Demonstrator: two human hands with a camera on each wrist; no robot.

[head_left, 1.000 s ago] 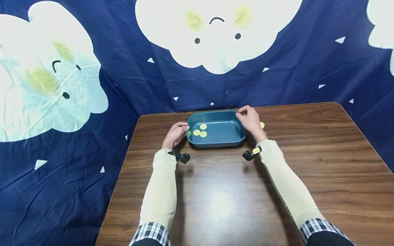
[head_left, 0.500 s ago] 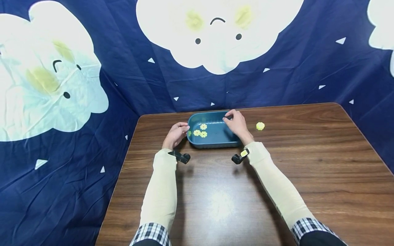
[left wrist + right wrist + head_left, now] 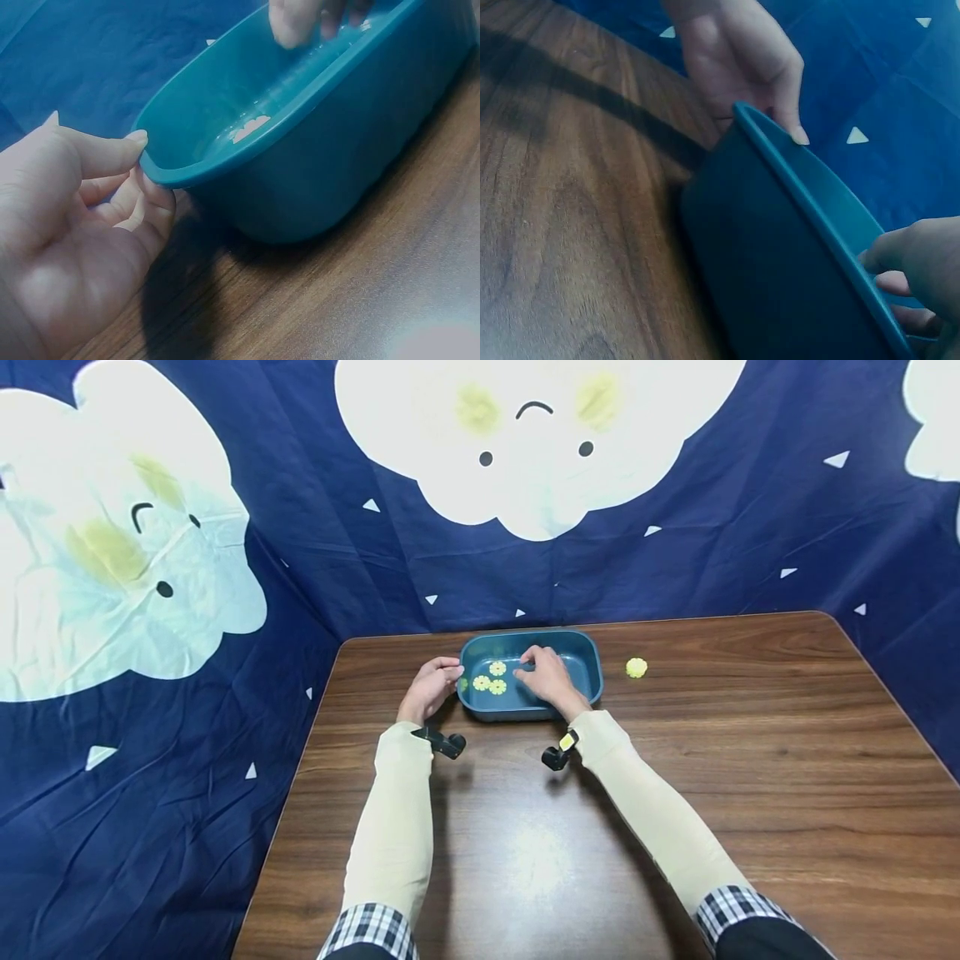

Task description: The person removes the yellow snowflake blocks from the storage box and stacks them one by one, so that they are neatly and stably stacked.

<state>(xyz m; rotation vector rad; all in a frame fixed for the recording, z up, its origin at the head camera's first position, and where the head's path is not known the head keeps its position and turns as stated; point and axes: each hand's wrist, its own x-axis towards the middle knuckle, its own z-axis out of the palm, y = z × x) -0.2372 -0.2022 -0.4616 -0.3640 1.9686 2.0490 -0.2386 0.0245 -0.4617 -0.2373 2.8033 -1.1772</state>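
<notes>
A teal oval-cornered basin (image 3: 555, 713) stands near the table's back edge. My left hand (image 3: 431, 687) pinches its left rim; the left wrist view shows the thumb (image 3: 112, 154) over the rim and the fingers outside below it. Three small yellow flower-shaped pieces (image 3: 497, 687) lie on the basin's floor at the left; one pale piece (image 3: 251, 129) shows in the left wrist view. My right hand (image 3: 549, 677) is over the basin, fingers bent, with a gap between thumb and forefinger and nothing seen between them. Its fingertips point left towards the yellow pieces.
Another yellow flower-shaped piece (image 3: 636, 667) lies on the brown wooden table (image 3: 750, 735), right of the basin. A dark blue cloth (image 3: 300, 577) printed with clouds hangs behind and to the left. Black wrist cameras (image 3: 555, 758) sit on both sleeves.
My right hand has moved left from the basin's right rim to over its middle, uncovering the yellow piece on the table. The left hand keeps its grip on the rim.
</notes>
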